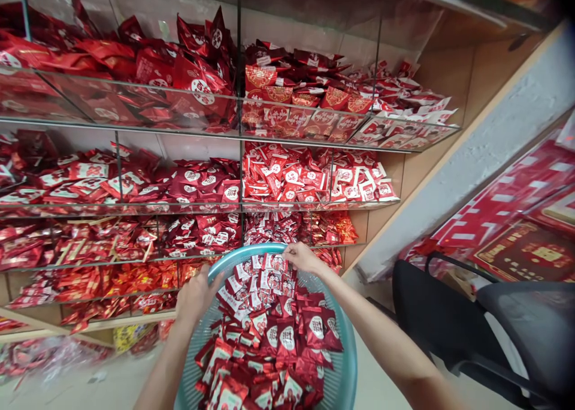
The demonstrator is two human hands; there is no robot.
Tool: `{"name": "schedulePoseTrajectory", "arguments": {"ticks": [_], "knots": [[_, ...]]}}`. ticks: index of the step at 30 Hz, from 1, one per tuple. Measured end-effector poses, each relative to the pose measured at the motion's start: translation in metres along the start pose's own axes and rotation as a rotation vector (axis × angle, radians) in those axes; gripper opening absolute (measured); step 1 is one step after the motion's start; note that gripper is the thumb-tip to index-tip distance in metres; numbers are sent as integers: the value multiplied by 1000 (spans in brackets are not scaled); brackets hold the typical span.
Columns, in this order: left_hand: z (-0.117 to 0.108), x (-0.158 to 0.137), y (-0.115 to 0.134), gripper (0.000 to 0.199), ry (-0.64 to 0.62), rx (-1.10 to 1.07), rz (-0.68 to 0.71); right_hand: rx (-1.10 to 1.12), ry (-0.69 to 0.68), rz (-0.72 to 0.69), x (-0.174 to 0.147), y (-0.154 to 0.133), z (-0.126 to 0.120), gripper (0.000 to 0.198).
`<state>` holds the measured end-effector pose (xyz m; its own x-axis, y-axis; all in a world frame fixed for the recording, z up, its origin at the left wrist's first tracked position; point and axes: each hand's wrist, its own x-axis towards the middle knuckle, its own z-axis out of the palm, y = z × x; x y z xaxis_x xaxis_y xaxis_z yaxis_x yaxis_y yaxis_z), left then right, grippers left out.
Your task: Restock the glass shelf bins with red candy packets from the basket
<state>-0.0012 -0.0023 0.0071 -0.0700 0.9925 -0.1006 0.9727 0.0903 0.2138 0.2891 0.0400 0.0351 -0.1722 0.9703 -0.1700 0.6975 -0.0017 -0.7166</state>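
Note:
A teal plastic basket (pixel 351 362) with ribbed sides is in front of me, filled with small wrapped packets. My left hand (pixel 195 293) is closed over its left rim, thumb on the inner side. At the far right of the rim, my right hand (pixel 300 257) is closed with its fingertips on the edge, close beside small red-and-white packets (pixel 272 279). Dark red packets with white round labels (pixel 286 337) lie at the middle and right of the basket. Shiny red packets (pixel 231 392) fill the near part.
Shelves with clear front strips (pixel 314 206) rise just beyond the basket, their compartments full of red packets (pixel 202 89). A black office chair (pixel 442 314) stands at the right. Behind it are red boxes (pixel 530 248). Clear plastic wrap (pixel 58 362) lies low at the left.

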Motion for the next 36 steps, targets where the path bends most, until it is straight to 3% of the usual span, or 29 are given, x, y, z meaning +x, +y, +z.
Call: {"name": "schedulePoseTrajectory", "arguments": {"ticks": [13,19,24,30,33,36], "knots": [[1,-1,-1,52,13,21,14,-430,287,22,-22,-16,24,20],[0,0,0,54,7,27,6,-530,218,-144,-30,-19,26,35],[1,0,0,55,-8,22,-2,-506,205,-135,-29,-20,25,43],[0,0,1,54,-8,14,-7,-474,310,-39,1,-25,0,35],[-1,0,1,54,-12,13,-14,-565,276,117,29,-24,-14,27],[-2,-2,2,50,-14,17,-12,-590,223,221,55,-19,-18,35]]}}
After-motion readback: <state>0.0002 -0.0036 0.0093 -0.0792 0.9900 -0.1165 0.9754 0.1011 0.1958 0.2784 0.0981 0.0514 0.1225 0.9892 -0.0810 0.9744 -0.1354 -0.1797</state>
